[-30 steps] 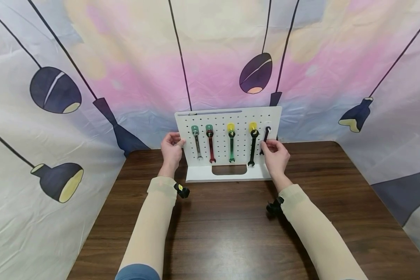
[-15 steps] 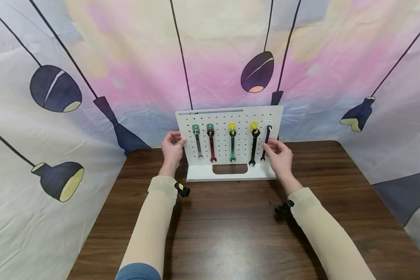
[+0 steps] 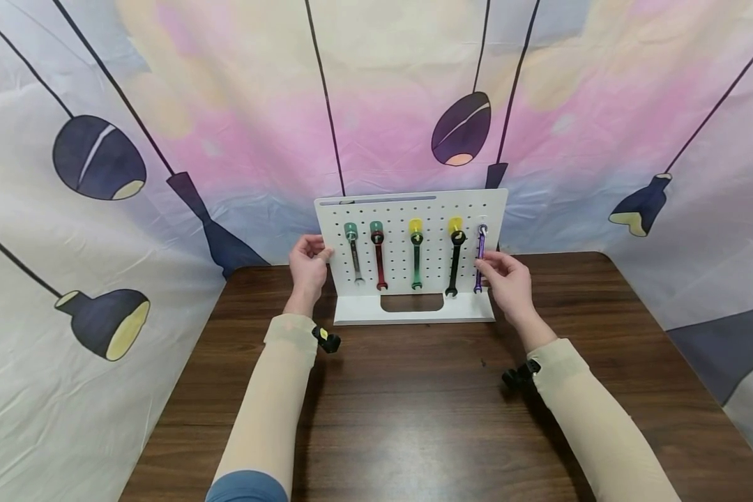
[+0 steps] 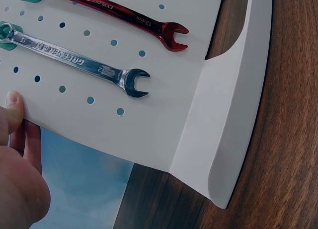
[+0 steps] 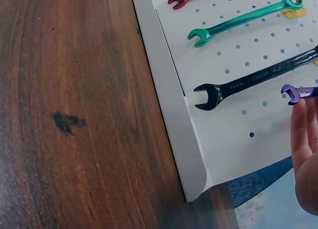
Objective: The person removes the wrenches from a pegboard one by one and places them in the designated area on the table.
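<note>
A white pegboard stand (image 3: 436, 268) stands upright on the table, holding a row of combination wrenches on hooks. My left hand (image 3: 307, 273) grips its left edge, thumb on the front face and fingers behind, as the left wrist view also shows. At the right end hangs a purple wrench (image 3: 480, 244), its ring end up at the hook. My right hand (image 3: 508, 282) pinches the lower part of this wrench; in the right wrist view the fingertips (image 5: 298, 110) lie right by its open end. To the left hang black (image 3: 455, 265), green (image 3: 417, 261), red (image 3: 379, 265) and silver (image 3: 355, 261) wrenches.
The dark wooden table (image 3: 389, 404) extends in front of the stand. A patterned cloth backdrop (image 3: 389, 104) hangs close behind the board. The stand's base (image 3: 358, 310) has a cut-out at its middle. A small dark mark (image 5: 68, 122) shows on the tabletop.
My right hand has shifted to the right, and the purple wrench has swung from a slant to nearly vertical, its purple face now showing. The left hand stays on the board's edge.
</note>
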`<state>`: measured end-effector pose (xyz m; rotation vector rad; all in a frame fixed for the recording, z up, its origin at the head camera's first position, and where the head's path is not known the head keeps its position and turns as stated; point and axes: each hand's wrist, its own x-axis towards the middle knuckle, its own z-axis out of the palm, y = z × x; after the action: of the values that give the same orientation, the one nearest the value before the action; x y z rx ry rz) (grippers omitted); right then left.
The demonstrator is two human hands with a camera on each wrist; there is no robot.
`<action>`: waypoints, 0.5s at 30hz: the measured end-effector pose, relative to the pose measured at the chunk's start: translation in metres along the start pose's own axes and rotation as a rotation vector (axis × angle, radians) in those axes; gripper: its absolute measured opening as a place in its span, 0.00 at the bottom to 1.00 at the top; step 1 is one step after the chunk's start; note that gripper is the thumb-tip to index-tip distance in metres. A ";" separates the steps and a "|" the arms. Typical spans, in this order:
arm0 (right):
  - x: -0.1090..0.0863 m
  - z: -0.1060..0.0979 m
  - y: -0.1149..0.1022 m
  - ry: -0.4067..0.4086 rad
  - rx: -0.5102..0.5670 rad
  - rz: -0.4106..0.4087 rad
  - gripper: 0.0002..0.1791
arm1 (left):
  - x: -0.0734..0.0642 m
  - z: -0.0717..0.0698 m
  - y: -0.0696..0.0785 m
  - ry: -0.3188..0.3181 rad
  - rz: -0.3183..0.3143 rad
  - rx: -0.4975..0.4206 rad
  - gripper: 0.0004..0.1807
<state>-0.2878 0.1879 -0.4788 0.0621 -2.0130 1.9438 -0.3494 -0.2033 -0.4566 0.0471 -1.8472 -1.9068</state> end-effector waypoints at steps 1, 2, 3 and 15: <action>0.000 -0.001 0.000 -0.003 -0.003 0.006 0.18 | 0.000 0.000 0.000 0.000 -0.001 -0.004 0.13; 0.001 -0.001 0.001 -0.005 -0.005 0.012 0.18 | 0.001 0.000 -0.001 -0.001 -0.002 -0.007 0.14; 0.001 -0.001 0.001 -0.009 -0.003 0.020 0.18 | 0.001 0.000 -0.001 0.000 -0.003 -0.010 0.14; -0.002 -0.002 -0.001 -0.031 0.004 0.062 0.19 | 0.000 -0.001 0.000 -0.004 -0.015 -0.011 0.12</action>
<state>-0.2850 0.1893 -0.4779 0.0316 -2.0542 1.9964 -0.3495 -0.2046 -0.4568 0.0542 -1.8434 -1.9291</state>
